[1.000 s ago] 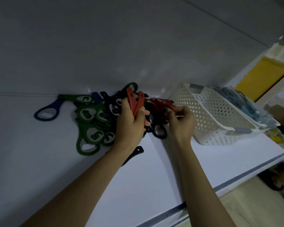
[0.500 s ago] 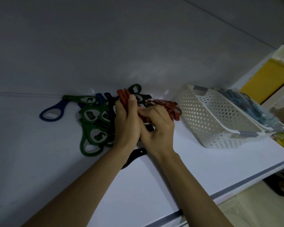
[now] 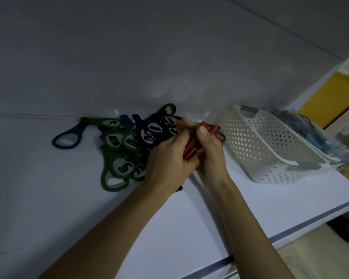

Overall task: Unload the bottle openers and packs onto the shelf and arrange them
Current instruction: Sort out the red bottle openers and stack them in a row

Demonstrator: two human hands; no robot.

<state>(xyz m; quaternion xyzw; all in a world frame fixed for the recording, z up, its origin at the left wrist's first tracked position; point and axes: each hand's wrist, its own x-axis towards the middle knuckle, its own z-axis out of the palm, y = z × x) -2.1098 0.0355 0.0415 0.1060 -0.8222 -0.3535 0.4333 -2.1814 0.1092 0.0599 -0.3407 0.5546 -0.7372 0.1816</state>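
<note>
Head view: left hand [image 3: 169, 158] and right hand [image 3: 210, 152] both curl their fingers [image 3: 203, 130] round a bundle of red openers [image 3: 211, 126], held just above the shelf [image 3: 69, 198] beside the mixed pile [image 3: 129, 141]. Sorting by colour seems underway; next, lay the reds down as their own group, clear of the basket [image 3: 270, 141].

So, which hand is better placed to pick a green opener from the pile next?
Left, probably. The left hand sits beside the green openers, while the right hand is on the far side, nearer the white basket. Both grip the red openers, so one must let go first.
</note>
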